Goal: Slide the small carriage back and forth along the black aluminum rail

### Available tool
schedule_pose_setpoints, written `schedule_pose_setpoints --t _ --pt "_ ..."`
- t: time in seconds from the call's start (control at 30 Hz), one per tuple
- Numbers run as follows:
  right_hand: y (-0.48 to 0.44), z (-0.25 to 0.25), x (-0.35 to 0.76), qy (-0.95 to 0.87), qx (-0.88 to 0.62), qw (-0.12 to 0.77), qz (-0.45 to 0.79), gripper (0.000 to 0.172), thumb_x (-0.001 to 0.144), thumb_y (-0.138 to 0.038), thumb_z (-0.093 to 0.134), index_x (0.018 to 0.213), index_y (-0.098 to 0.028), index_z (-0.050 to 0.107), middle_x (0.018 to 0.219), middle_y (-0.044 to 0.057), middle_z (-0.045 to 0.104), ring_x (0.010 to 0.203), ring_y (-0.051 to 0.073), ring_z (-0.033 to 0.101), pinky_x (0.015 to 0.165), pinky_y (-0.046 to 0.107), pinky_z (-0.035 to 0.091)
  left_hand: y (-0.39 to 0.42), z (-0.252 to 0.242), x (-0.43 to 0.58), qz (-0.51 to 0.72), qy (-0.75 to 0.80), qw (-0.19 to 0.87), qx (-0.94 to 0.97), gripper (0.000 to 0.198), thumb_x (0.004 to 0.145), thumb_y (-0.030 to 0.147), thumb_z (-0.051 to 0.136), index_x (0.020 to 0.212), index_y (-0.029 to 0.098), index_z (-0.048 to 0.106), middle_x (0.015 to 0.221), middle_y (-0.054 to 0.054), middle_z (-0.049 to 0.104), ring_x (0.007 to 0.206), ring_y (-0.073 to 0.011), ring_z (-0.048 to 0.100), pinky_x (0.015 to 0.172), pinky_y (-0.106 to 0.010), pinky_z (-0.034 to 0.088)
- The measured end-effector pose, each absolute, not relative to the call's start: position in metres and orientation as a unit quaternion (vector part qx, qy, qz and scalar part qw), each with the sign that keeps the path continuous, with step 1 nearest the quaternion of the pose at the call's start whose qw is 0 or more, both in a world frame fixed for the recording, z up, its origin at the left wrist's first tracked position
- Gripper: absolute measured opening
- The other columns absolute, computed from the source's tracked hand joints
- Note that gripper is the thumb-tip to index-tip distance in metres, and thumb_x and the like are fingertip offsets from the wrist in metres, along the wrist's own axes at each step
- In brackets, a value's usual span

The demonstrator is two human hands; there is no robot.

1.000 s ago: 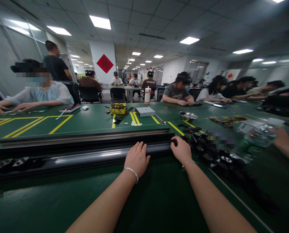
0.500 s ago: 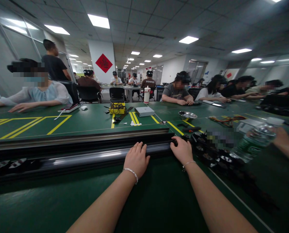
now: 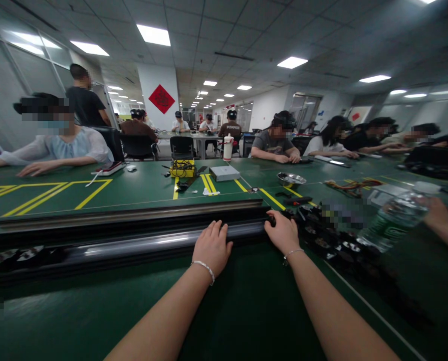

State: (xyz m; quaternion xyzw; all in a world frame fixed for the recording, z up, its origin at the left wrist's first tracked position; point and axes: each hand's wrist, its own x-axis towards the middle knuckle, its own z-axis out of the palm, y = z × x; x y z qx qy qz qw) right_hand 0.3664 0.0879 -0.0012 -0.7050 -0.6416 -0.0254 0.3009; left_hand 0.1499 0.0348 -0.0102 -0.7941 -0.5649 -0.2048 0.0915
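Note:
A long glossy black tube (image 3: 134,246) lies across the green table in front of me. My left hand (image 3: 211,245) lies over it, fingers bent across the far side and thumb on the near side. At the tube's right end, my right hand (image 3: 283,230) has its fingers curled round the tip, partly hiding what it grips. Just behind the tube, a long dark rail (image 3: 134,215) with a metallic edge runs alongside. Dark pieces with shiny metal parts (image 3: 30,253) sit by the tube's left end.
Right of my right hand, a heap of black linked parts (image 3: 332,240) stretches towards me. A water bottle (image 3: 393,220) stands beside another person's hand (image 3: 438,215). Farther back are a metal bowl (image 3: 290,178), a grey box (image 3: 224,173) and a yellow box of cables (image 3: 182,169). Several people sit around.
Both my hands keep the same position on the tube. The view has shifted very slightly; nothing else has clearly moved.

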Motion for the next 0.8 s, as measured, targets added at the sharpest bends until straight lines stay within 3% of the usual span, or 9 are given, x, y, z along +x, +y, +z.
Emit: schedule_pose_setpoints --t 0.8 --pt "0.0881 0.0022 0.3665 -0.641 -0.711 0.287 -0.021 0.028 0.073 -0.024 0.043 0.1 -0.023 0.052 0.102 0.003 0.06 0.098 0.02 0.052 0.096 0.045 0.021 0.0355 -0.011 0.1502 -0.211 -0.565 0.091 -0.792 0.045 0.081 0.036 0.041 0.122 0.016 0.043 0.129 -0.01 0.044 0.121 -0.0222 0.036 0.099 -0.036 0.03"
